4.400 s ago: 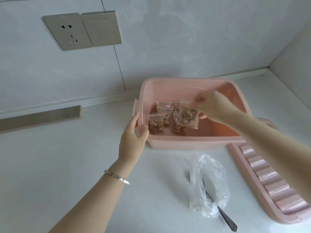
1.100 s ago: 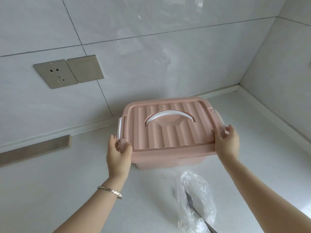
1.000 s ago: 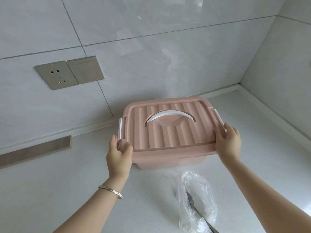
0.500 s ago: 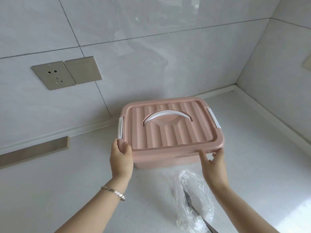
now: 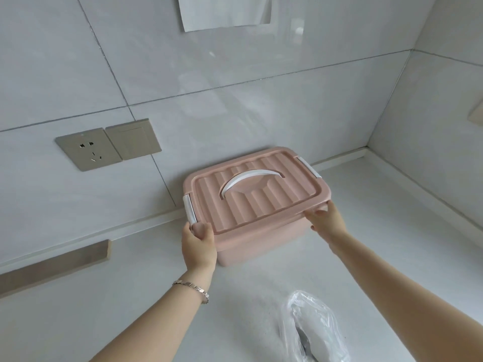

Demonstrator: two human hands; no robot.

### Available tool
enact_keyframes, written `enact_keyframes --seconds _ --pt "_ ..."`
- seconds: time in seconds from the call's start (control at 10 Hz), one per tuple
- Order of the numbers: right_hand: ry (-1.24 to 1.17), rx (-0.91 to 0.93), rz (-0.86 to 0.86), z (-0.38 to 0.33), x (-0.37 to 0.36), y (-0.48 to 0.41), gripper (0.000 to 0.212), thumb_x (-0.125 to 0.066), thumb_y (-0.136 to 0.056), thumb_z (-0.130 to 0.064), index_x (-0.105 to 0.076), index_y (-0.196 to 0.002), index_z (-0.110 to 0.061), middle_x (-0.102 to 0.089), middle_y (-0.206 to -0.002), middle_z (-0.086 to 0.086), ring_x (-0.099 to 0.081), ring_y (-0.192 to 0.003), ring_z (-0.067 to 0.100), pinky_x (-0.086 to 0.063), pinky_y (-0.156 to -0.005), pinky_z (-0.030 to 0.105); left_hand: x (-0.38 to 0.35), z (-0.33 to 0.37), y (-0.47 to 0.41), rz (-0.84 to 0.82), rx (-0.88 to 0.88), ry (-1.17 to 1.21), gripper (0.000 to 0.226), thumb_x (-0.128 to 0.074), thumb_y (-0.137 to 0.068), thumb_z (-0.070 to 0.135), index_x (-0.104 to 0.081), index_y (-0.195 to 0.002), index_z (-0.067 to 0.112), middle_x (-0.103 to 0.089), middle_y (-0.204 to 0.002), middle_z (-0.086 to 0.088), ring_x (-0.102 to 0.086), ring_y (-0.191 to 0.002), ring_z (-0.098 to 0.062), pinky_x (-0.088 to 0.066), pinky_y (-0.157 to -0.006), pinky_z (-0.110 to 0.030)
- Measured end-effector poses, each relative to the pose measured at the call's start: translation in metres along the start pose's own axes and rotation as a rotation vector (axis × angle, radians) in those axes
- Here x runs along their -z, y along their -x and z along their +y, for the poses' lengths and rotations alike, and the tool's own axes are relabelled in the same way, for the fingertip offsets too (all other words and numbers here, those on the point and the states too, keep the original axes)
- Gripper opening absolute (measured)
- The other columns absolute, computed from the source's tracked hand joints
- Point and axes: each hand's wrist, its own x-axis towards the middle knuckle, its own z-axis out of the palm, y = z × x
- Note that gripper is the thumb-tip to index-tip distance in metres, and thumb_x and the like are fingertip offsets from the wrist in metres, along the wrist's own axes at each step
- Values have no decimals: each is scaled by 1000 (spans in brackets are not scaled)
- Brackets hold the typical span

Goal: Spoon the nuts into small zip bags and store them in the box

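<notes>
The pink box point(image 5: 261, 239) stands on the white counter near the back wall, turned a little, with its ribbed pink lid point(image 5: 251, 199) on and both white side latches down. A white handle point(image 5: 251, 178) lies flat in the lid. My left hand point(image 5: 198, 244) grips the box's front left corner, thumb on the lid rim by the left latch. My right hand point(image 5: 326, 220) holds the front right edge under the lid rim, fingers curled beneath it. The nut bags inside are hidden by the lid.
A crumpled clear plastic bag point(image 5: 313, 327) lies on the counter in front of the box, with a dark spoon handle point(image 5: 303, 343) showing through it. A wall socket point(image 5: 88, 148) and a switch plate point(image 5: 133, 139) sit on the tiled wall at left. The counter corner is at right.
The lid went onto the box and its latches were closed. In the last half second the box slid back toward the wall and turned slightly; my right hand now holds the front right edge.
</notes>
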Motion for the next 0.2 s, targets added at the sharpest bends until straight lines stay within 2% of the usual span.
enact_keyframes --seconds 0.1,0.2 --pt "64 -17 -39 0 0 2 56 -61 -85 -21 -33 -133 -16 -57 -123 7 -57 -89 26 -50 -76 36 2 5 -5 -67 1 -107 43 -53 -92 20 -39 -128 3 -51 -119 -9 -49 -114 -27 -32 -82 -23" --pt "281 -84 -108 3 1 14 48 -54 -85 -12 -41 -130 -2 -59 -101 12 -55 -80 25 -42 -60 27 3 20 1 -143 -201 -477 73 -52 -92 30 -10 -144 2 -12 -153 -15 -12 -141 -27 -22 -110 -37"
